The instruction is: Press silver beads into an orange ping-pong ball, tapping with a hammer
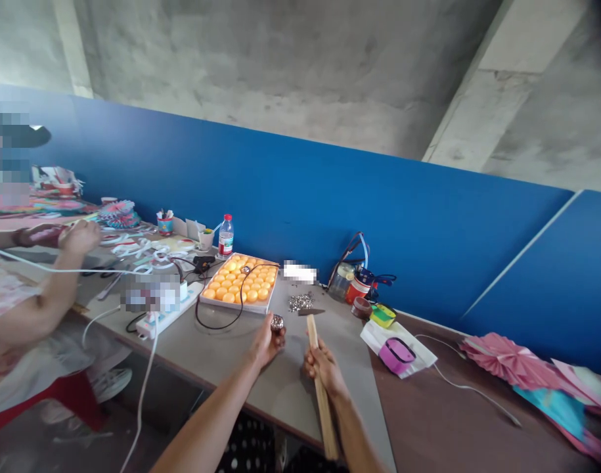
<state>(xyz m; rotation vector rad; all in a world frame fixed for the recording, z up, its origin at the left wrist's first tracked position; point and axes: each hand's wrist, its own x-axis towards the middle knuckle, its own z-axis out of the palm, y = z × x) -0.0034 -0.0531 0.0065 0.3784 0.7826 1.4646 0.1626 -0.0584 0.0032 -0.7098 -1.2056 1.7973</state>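
Observation:
My left hand point(269, 343) is closed around a small round ball point(277, 322) with a shiny silver, faceted surface. My right hand point(324, 369) grips a long pale wooden stick point(322, 407), which slants down toward the table's front edge. Just past the stick's far end is a dark pointed blade point(311, 312); whether the two are joined I cannot tell. A scatter of small silvery pieces point(301, 301) lies on the grey table beyond my hands. Behind the ball, to the left, a shallow white box point(237, 305) holds rows of orange balls point(230, 278).
A power strip point(169, 314) with white cables and a red-capped bottle point(226, 236) are to the left. Jars point(358, 289), a purple ring-shaped item point(397, 355) and pink folded paper point(507, 358) stand or lie rightward. Another person's hand point(81, 236) works at far left.

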